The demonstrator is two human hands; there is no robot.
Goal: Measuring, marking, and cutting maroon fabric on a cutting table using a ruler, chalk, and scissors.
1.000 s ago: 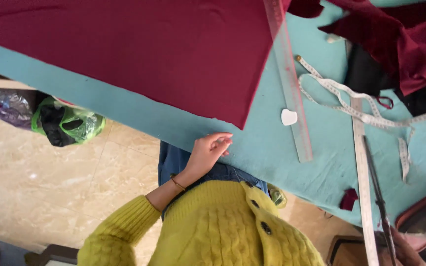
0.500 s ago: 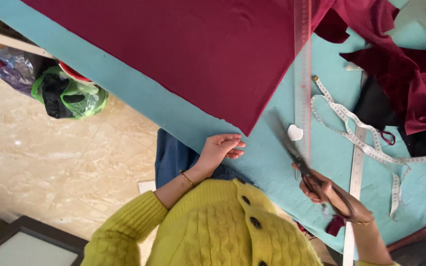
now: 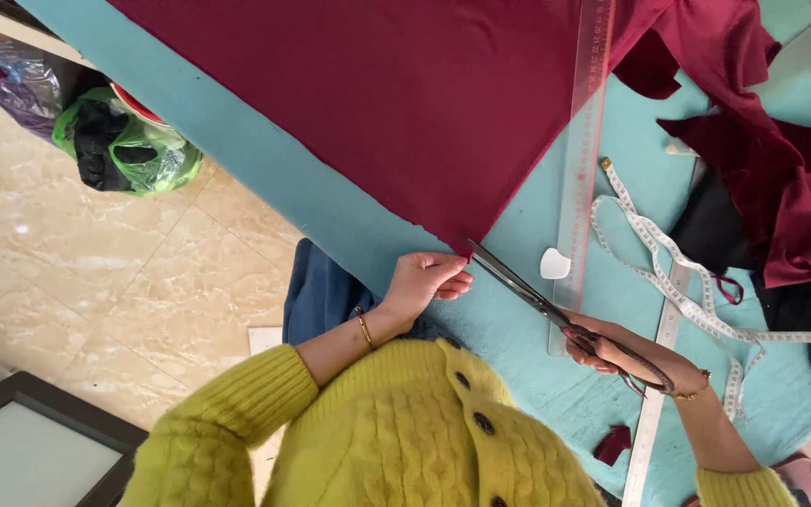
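Note:
A large maroon cloth [image 3: 405,103] lies flat on the teal-covered table [image 3: 237,160], its corner pointing toward me. My left hand [image 3: 424,280] rests on the table edge beside that corner, fingers lightly curled and holding nothing. My right hand [image 3: 626,352] grips the handles of long dark scissors [image 3: 523,282]. The blades are slightly parted and their tips touch the cloth's corner. A clear long ruler [image 3: 584,160] lies along the cloth's right edge. A white piece of tailor's chalk [image 3: 555,264] sits next to the scissors.
A white tape measure [image 3: 668,253] loops across the table on the right, over a second long ruler [image 3: 654,404]. Crumpled maroon cloth [image 3: 790,188] is piled at the far right. A small maroon scrap [image 3: 615,443] lies near me. Green and purple plastic bags [image 3: 133,150] sit on the tiled floor.
My right hand has brought the scissors up from the table's right side, and the blade tips have reached the cloth's corner. My left hand has stayed by the corner.

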